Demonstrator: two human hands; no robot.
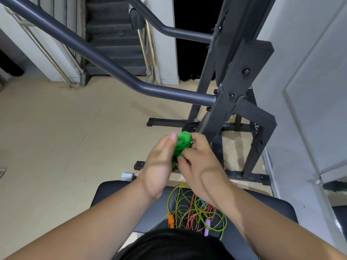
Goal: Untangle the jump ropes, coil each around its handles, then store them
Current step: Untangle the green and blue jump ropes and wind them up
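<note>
Nearest me is the black shirt [174,244], with both forearms reaching out past it. The right hand [199,162] curls round the bright green plastic jump rope bundle [183,145] and pinches a strand at its lower end, I judge to keep the last wrap tight. The left hand [159,166] lies with straight fingers against the bundle's other side, steadying it and gripping nothing. The bundle hangs in the air past the black padded bench [116,192]. On that bench a tangle of yellow-green and red cords [189,209] waits within reach. Beyond stands a dark grey steel rack [234,91].
</note>
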